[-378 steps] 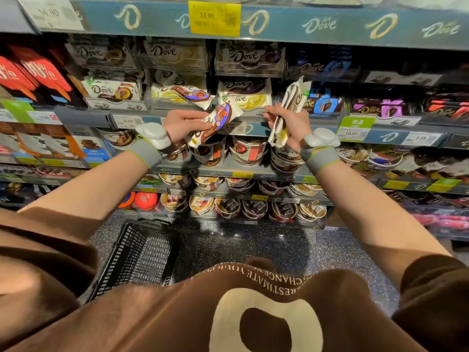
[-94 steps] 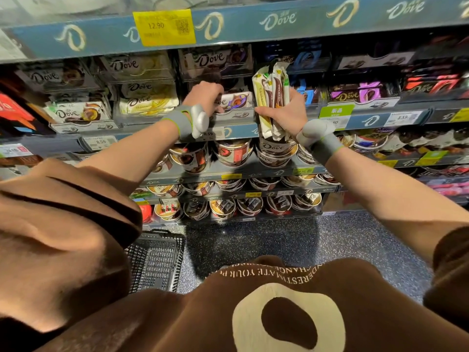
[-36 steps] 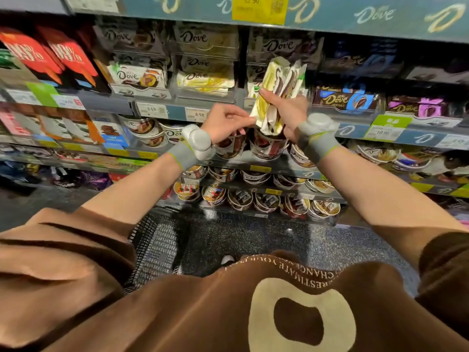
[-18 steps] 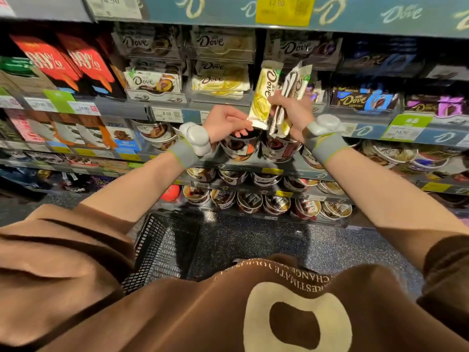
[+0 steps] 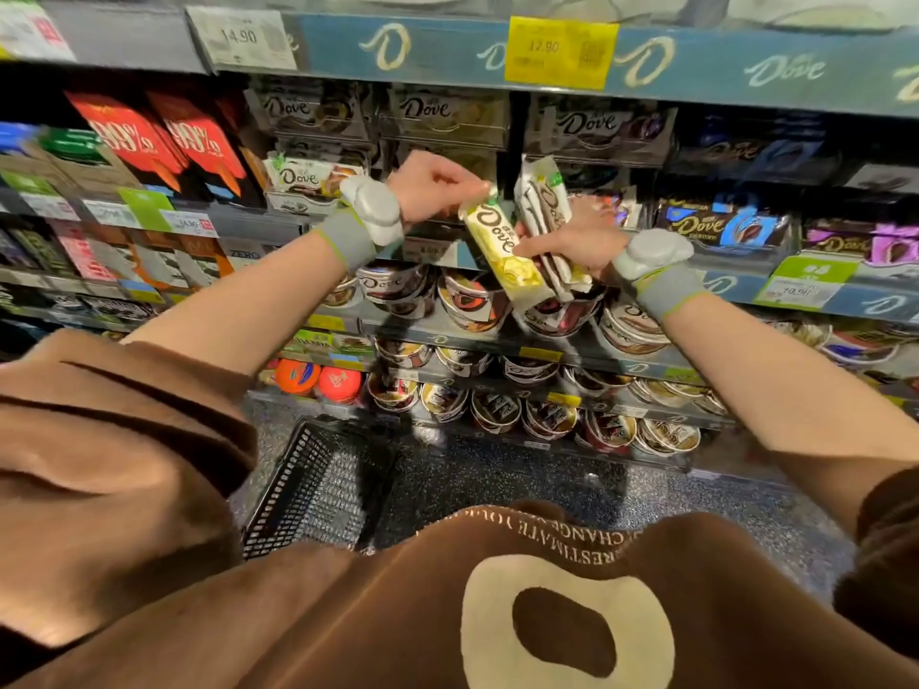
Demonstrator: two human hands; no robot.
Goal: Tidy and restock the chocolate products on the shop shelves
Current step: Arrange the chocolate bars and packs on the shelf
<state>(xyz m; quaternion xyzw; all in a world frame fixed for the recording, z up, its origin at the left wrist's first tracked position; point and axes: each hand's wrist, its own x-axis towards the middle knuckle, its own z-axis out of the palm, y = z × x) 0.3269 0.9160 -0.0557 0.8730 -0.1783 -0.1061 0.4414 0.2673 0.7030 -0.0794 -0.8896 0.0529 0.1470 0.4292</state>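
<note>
My left hand point(image 5: 433, 187) pinches the top end of a yellow and white Dove bar point(image 5: 502, 246), which slants down to the right in front of the shelf. My right hand point(image 5: 577, 243) grips a bunch of white Dove bars point(image 5: 544, 206) standing upright, and its thumb touches the yellow bar's lower half. Both hands are held close together before the middle shelf point(image 5: 437, 251) of Dove bar trays. A tray of white Dove bars point(image 5: 303, 184) sits just left of my left wrist.
Tubs of Dove chocolate point(image 5: 472, 300) fill the shelves below my hands. Red-labelled boxes point(image 5: 164, 141) stand at the upper left, blue and purple Dove packs point(image 5: 721, 231) at the right. A black wire basket point(image 5: 313, 489) rests on the speckled floor by my left leg.
My left hand rose from below the bunch and took the yellow bar by its top end, pulling it out to the left. The right hand's bunch stayed in place.
</note>
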